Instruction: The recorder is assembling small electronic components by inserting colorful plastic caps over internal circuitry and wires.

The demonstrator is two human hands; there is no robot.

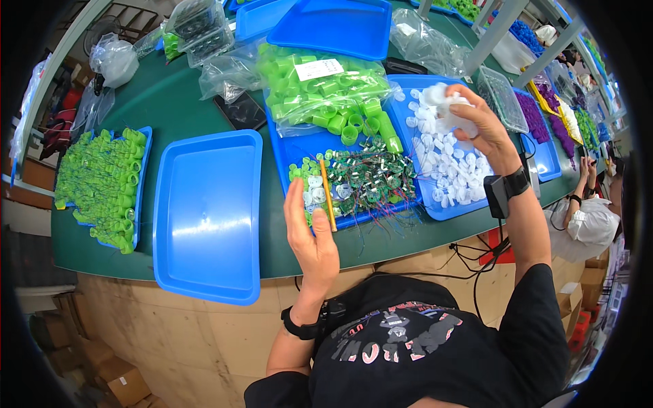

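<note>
My right hand (484,129) is curled around a clump of translucent white plastic pieces (454,112), raised over a blue tray (445,211) strewn with small white plastic discs (452,166). My left hand (313,245) is open, thumb and fingers apart, at the near edge of the middle blue tray (280,146). Beside its fingertips lies a yellow stick (328,194), with small green and white round parts (313,187) to its left. Right of the stick is a heap of green circuit boards with thin wires (374,173). A bag of green plastic cups (320,88) fills the tray's far part.
Left of the middle tray stands an empty blue tray (207,217). Farther left, another tray holds wired green cups (102,187). A dark phone-like slab (241,110), a clear plastic box (502,98) and a blue lid-like tray (331,27) lie beyond. A person (581,228) sits at right.
</note>
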